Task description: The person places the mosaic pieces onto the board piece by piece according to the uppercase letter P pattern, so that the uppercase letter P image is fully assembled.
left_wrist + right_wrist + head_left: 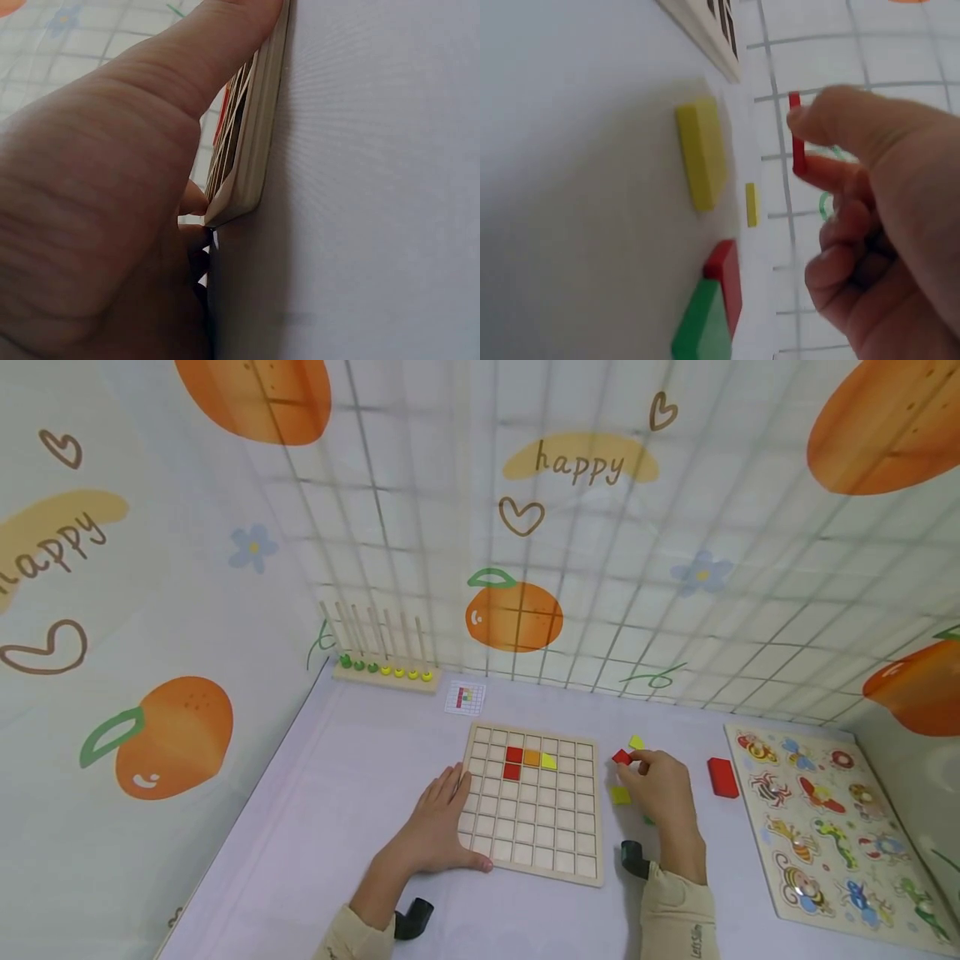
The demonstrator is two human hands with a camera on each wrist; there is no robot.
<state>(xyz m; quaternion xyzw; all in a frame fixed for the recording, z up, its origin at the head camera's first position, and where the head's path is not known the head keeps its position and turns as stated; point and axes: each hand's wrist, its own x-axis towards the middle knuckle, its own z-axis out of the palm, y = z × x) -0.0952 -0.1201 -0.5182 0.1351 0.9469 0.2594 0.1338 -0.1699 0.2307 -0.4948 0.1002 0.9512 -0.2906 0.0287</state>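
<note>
A wooden grid board [547, 876] lies on the table in the head view. Two red tiles [512, 771], an orange tile [532, 757] and a yellow triangular tile [550, 762] sit in its upper cells. My left hand [435, 831] rests along the board's left side, fingers extended and thumb at the near corner. Right of the board, my right hand [663, 785] pinches a red square tile [798, 154] between thumb and index finger, raised above the table. Below and beside it lie a yellow square tile [703, 154], a green tile [705, 326] and another red tile [727, 277].
A yellow triangle [637, 742] lies beyond the right hand. Farther right are a red block [723, 777] and an insect puzzle board [825, 827]. A small pattern card [465, 698] and a bead rack [386, 675] stand at the back, by the fabric wall.
</note>
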